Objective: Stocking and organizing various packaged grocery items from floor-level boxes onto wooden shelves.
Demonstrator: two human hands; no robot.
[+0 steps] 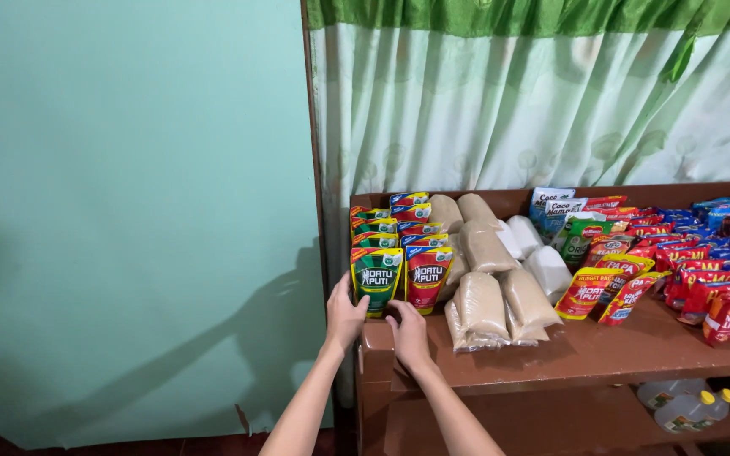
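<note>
My left hand (345,318) rests against the left side of a green and yellow pouch (378,280) at the front of a row of standing pouches. My right hand (408,333) lies on the brown shelf top (601,350) just below a red and yellow pouch (427,277), fingers near its base. Neither hand clearly grips anything. Behind these two stand more green and red pouches (394,221) in rows.
Clear bags of brown sugar (494,311) and white bags (546,268) lie mid-shelf. Red, yellow and blue sachets (686,262) fill the right side. A green and white curtain (542,93) hangs behind. A pale green wall (128,194) is left. Bottles (686,405) sit on the lower shelf.
</note>
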